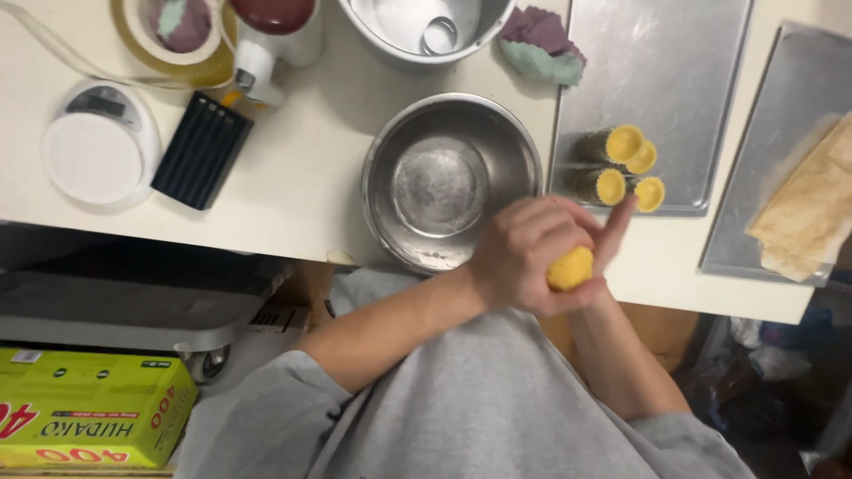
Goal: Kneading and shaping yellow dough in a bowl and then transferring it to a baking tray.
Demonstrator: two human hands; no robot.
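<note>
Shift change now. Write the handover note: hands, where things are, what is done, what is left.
Left hand and right hand: cupped together around a yellow dough ball at the counter edge.
Steel bowl: beside the hands, no dough visible inside.
Baking tray: four dough-lined tart moulds in its near corner.
Done: four moulds lined.
Left: the ball in hand is not yet in a mould.

Only real package here is a long yellow-green cardboard box (89, 408) down at the bottom left, below the counter edge, lying flat with red and dark print on its side and a small white sticker near one corner. The round white kitchen scale (99, 146) top left has a small dark display.
</note>
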